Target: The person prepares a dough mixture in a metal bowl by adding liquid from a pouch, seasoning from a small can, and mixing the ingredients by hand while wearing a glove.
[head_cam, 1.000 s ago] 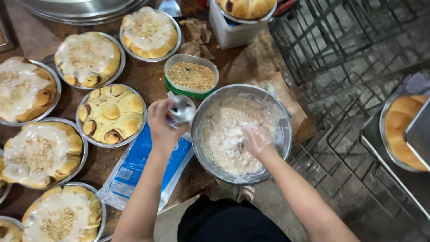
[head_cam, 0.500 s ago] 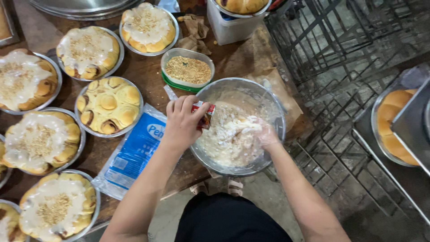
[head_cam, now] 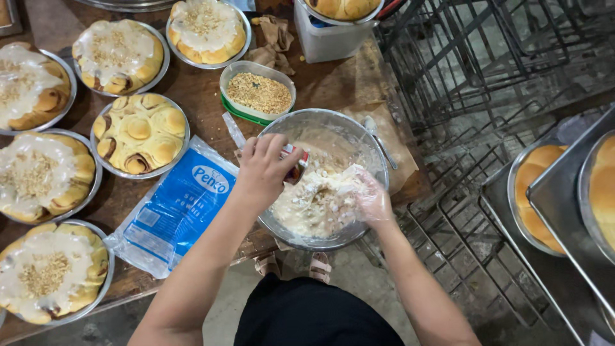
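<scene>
The metal mixing bowl [head_cam: 323, 176] sits at the near edge of the tabletop [head_cam: 205, 102], part of its rim overhanging; inside it the right hand [head_cam: 370, 198], in a thin clear glove, is sunk in the pale lumpy mixture [head_cam: 314, 205], how far closed I cannot tell, while the left hand [head_cam: 266, 168] is clamped on a small can [head_cam: 296, 168] tipped over the bowl's left rim. A hard push could likely slide the bowl off the edge. Left of the bowl lies a blue plastic bag [head_cam: 173, 214] a forearm could drag, and just beyond it a tub of crumbs [head_cam: 258, 93] an elbow might knock.
</scene>
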